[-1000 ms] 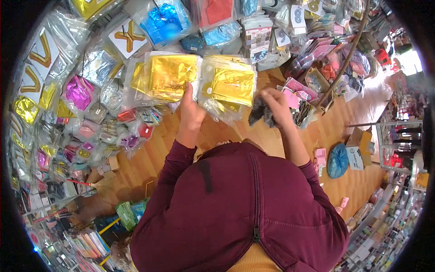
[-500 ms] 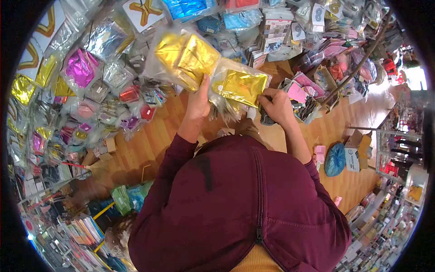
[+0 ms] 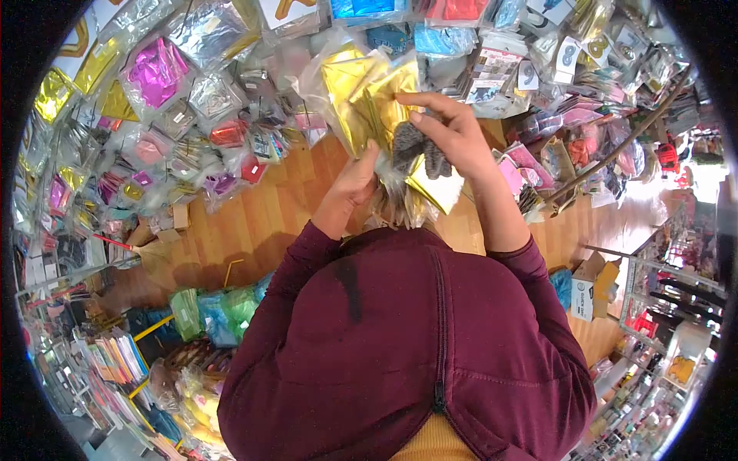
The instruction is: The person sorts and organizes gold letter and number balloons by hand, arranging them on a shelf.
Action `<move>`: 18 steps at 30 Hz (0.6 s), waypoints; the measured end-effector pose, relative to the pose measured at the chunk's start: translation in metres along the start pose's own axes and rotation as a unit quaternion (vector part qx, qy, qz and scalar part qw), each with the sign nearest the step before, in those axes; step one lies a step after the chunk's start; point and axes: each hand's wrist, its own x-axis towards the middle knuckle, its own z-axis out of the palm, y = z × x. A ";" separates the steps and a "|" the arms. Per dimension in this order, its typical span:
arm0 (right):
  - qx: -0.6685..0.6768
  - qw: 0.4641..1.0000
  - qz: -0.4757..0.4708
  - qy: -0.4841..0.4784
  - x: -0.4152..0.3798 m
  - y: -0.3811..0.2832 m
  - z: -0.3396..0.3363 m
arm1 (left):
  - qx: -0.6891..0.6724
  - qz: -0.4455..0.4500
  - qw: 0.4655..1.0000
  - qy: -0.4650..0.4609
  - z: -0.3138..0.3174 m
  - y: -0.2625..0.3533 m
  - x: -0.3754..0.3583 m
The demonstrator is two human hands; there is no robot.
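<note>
In front of my chest, my left hand [image 3: 355, 178] grips a bundle of clear plastic packets with gold foil [image 3: 350, 96] inside, its thumb lying over the lower part. My right hand [image 3: 453, 134] is at the right side of the same packets, thumb and forefinger close to their edge. A dark grey knitted cloth [image 3: 419, 150] hangs under that hand's fingers; what holds it is partly hidden. Below it, another gold packet [image 3: 434, 188] sticks out at an angle, with more clear packet edges beneath.
Hanging packets, including a magenta foil one [image 3: 157, 73], cover the wall ahead and left. A wooden stick [image 3: 619, 146] slants across goods at right. A cardboard box [image 3: 592, 288] stands on the wooden floor [image 3: 265, 211]. Green and blue bags [image 3: 219, 315] lie lower left.
The gold packets, spread side by side before, are now gathered and overlapping. My right hand has moved up and toward my left hand, with the grey cloth beside it. The view has shifted slightly.
</note>
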 end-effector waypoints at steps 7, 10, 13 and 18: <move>0.009 0.996 -0.050 0.066 0.004 0.010 -0.008 | -0.045 -0.047 0.997 0.051 -0.001 -0.006 0.006; 0.146 0.965 -0.062 0.211 0.008 -0.007 -0.015 | -0.049 -0.039 0.995 0.082 0.009 -0.001 0.000; -0.215 0.944 -0.196 0.158 0.012 0.010 -0.001 | -0.045 -0.024 0.997 0.051 0.009 -0.003 0.005; -0.370 0.915 -0.160 -0.021 -0.018 0.047 0.042 | -0.061 -0.052 0.993 0.088 0.013 -0.010 -0.001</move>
